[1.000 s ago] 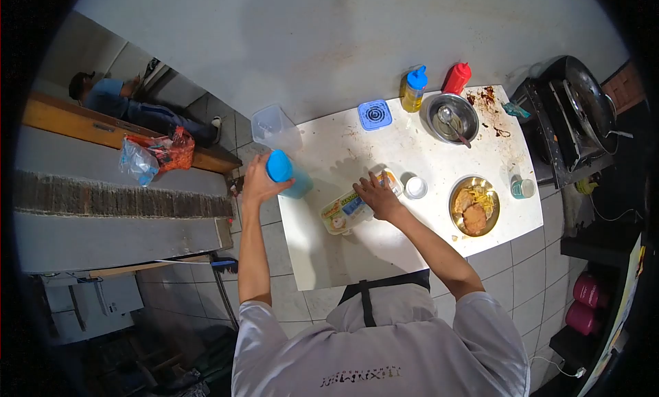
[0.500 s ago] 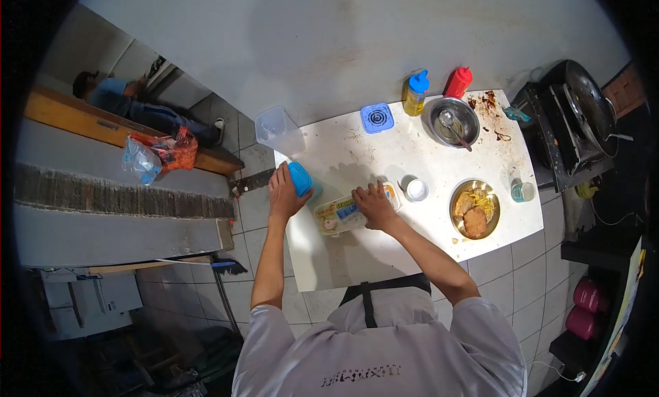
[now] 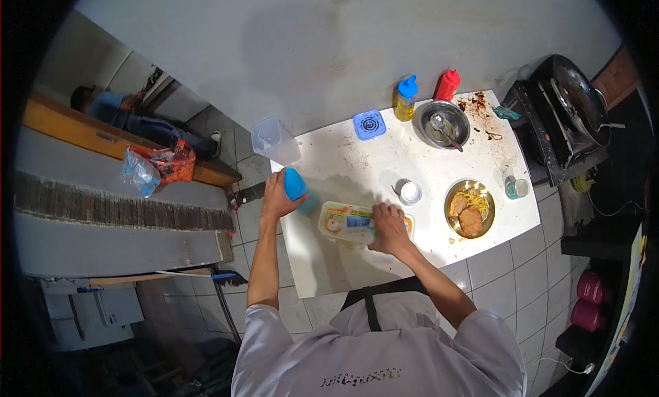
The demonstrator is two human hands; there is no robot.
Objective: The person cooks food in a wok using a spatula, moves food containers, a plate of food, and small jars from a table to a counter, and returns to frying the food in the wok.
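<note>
At the table's left edge, my left hand (image 3: 275,196) is closed around the side of a container with a blue lid (image 3: 295,183). Its lower part looks translucent and greenish. My right hand (image 3: 389,229) lies over the right part of a long plastic tub (image 3: 339,220) with a printed yellow and blue label, fingers curled across it. The palm side of that hand is hidden. Just beyond it stands a small white cup (image 3: 410,193). A clear open plastic container (image 3: 275,142) sits at the table's back left corner.
On the white table (image 3: 329,270) are a blue square lid (image 3: 370,125), an oil bottle (image 3: 406,98), a red squeeze bottle (image 3: 447,86), a metal bowl (image 3: 424,128) with a spoon, a plate of food (image 3: 471,209) and a glass jar (image 3: 519,188). A wok (image 3: 570,88) sits right; a person (image 3: 113,108) is beyond the doorway.
The blue-lidded container and my left hand have shifted slightly left. My right hand and the printed tub have moved a little right and toward me. The camera view has shifted slightly.
</note>
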